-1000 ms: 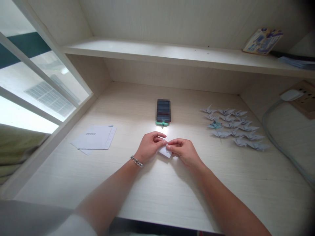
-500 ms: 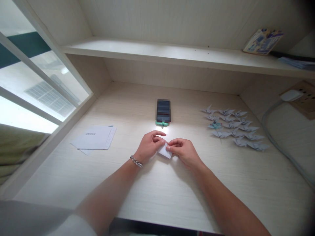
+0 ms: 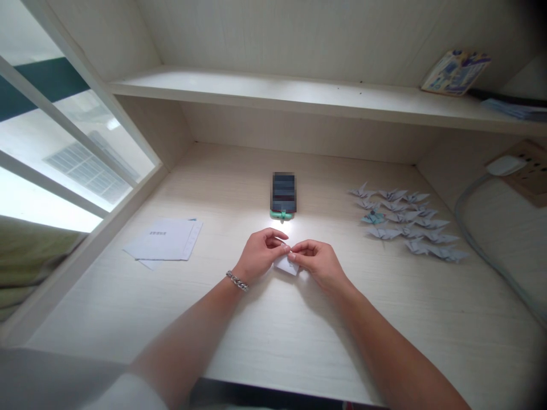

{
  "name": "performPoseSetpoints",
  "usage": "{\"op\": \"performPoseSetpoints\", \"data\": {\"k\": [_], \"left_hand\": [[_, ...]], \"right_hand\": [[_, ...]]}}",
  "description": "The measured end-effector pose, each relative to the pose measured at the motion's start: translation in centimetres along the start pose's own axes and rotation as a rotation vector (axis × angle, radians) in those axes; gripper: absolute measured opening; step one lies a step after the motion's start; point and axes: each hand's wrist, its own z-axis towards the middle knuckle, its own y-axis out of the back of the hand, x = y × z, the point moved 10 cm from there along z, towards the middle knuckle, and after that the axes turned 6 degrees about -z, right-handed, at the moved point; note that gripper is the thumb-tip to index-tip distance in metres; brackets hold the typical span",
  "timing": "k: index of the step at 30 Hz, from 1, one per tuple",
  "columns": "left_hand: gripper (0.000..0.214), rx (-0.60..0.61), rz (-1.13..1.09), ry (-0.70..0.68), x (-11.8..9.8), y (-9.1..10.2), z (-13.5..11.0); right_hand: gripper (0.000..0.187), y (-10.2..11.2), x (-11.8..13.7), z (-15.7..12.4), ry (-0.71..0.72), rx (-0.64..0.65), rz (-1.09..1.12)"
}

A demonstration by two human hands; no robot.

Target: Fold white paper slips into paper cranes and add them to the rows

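Pinched between the fingertips of the left hand (image 3: 258, 253) and the right hand (image 3: 320, 263), both firmly grasping: a small folded white paper (image 3: 286, 265), held over the pale wood surface (image 3: 273, 336) (chain bracelet (image 3: 237, 280) on the left wrist), just before a pixelated phone (image 3: 283, 193), with paper cranes (image 3: 404, 222) well off to the right

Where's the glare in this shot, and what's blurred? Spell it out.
Head view: a bright patch glares on the desk just below the phone, whose screen is pixelated; the window is blown out; the right edge darkens; the left hand, right hand and folded paper look fairly sharp.
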Motion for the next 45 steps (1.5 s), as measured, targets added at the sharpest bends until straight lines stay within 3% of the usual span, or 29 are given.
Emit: {"op": "performPoseSetpoints", "data": {"k": [5,17,28,33,39,45], "left_hand": [[0.027,-0.046,-0.008,0.006,0.1,0.6,0.1],[0.027,-0.007,-0.063,0.012,0.0,0.1,0.0],[0.02,0.018,0.274,-0.074,-1.1,-0.4,-0.1],[0.022,-0.045,0.227,-0.07,-1.0,0.2,0.0],[0.026,0.025,0.231,-0.049,-0.8,-0.4,0.1],[0.026,-0.034,0.221,-0.046,-0.5,0.3,0.2]], "right_hand": [[0.025,-0.3,0.3,0.1,0.042,0.0,-0.079],[0.025,-0.6,0.3,0.0,0.0,0.045,-0.078],[0.028,-0.3,0.5,0.1,0.046,0.006,-0.145],[0.029,-0.9,0.9,-0.1,0.053,0.063,-0.227],[0.029,-0.8,1.0,-0.1,0.082,0.054,-0.271],[0.03,-0.9,1.9,-0.5,0.112,0.061,-0.36]]}}
